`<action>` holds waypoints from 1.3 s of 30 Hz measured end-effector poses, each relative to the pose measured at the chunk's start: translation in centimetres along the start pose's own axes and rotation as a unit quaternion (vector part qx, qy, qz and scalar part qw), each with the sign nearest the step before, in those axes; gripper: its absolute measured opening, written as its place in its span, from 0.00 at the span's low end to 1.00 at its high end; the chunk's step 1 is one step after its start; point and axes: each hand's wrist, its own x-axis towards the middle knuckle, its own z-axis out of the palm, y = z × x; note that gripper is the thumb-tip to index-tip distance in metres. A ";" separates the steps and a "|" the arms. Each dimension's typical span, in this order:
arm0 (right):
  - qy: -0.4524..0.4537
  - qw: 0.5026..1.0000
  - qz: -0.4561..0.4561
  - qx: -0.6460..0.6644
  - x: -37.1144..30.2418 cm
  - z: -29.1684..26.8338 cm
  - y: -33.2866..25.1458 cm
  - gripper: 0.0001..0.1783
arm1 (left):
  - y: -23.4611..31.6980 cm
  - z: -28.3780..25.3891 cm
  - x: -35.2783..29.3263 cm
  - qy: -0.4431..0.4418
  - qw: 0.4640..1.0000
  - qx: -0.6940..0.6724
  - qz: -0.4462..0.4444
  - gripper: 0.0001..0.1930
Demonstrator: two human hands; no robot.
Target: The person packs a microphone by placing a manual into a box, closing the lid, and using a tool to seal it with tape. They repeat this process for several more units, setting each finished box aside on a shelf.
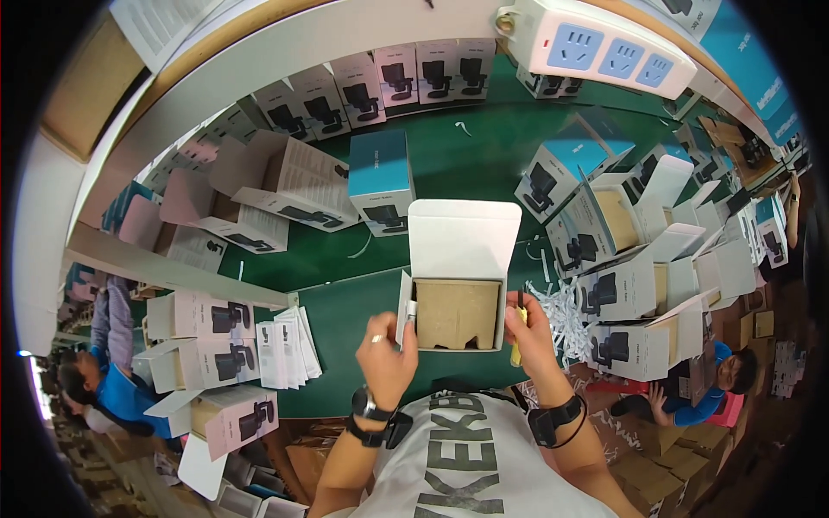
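White box (465, 243), left hand (387, 356) at flap (404, 293), grip unclear, right hand (534, 334) gripping yellow cutter (515, 356)

On my green table (350, 302) sit an open box (465, 246), white leaflets (289, 347) to its left, paper shreds (566, 324) to its right.

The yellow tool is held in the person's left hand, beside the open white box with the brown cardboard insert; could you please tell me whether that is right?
Not quite: the head view shows the yellow tool in the person's right hand, not the left hand. It is indeed beside the open white box with the brown cardboard insert.
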 end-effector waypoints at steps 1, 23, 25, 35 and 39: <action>0.007 1.000 -0.001 -0.010 -0.2 0.0 0.0 0.16 | 0.6 -0.6 0.0 0.010 0.999 0.030 0.027 0.17; 0.007 0.999 0.035 -0.014 -1.0 -1.5 2.9 0.11 | 5.1 -2.2 2.3 -0.022 0.945 0.262 0.195 0.15; 0.004 0.999 0.033 -0.007 -0.9 -1.5 3.3 0.11 | 6.0 -2.0 3.3 -0.098 0.904 0.366 0.199 0.14; 0.016 0.999 0.018 0.022 -1.2 -2.7 2.1 0.13 | 1.1 -1.6 -0.3 -0.045 0.999 -0.025 -0.003 0.35; 0.030 0.998 -0.057 -0.001 -0.8 -1.2 1.1 0.14 | 1.2 0.0 0.3 -0.171 0.982 -0.073 -0.036 0.41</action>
